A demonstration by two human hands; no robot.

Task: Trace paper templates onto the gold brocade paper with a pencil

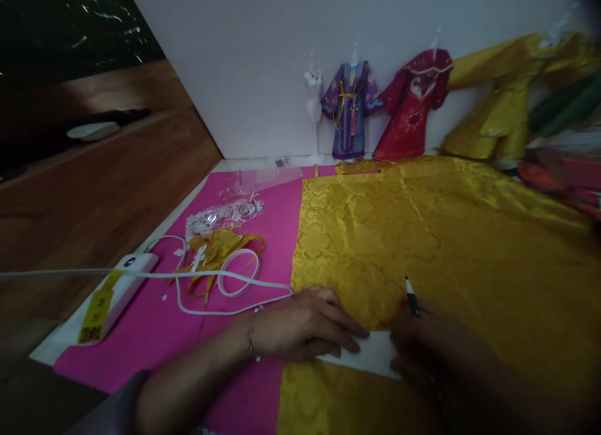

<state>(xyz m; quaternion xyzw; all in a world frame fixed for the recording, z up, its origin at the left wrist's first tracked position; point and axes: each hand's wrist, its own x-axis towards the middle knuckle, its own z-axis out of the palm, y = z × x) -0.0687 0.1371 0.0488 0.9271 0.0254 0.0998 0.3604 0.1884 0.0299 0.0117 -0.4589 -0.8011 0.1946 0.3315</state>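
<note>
My left hand lies flat with its fingers stretched out, pressing on a white paper strip. The strip rests on yellow patterned fabric, and its left end is under my fingers. At the strip's right end is my right hand, dark and blurred, with its fingers closed. A dark green pencil sticks up out of that hand, its pale, pointed end tilted up and away. The rest of the pencil and most of the right fingertips are hidden or smeared.
On the pink sheet lie yellow fabric scraps, a white ring and a clear plastic bag. A white cable runs past my left wrist to a power bank. Small dressed mannequins, one in a red robe, line the wall.
</note>
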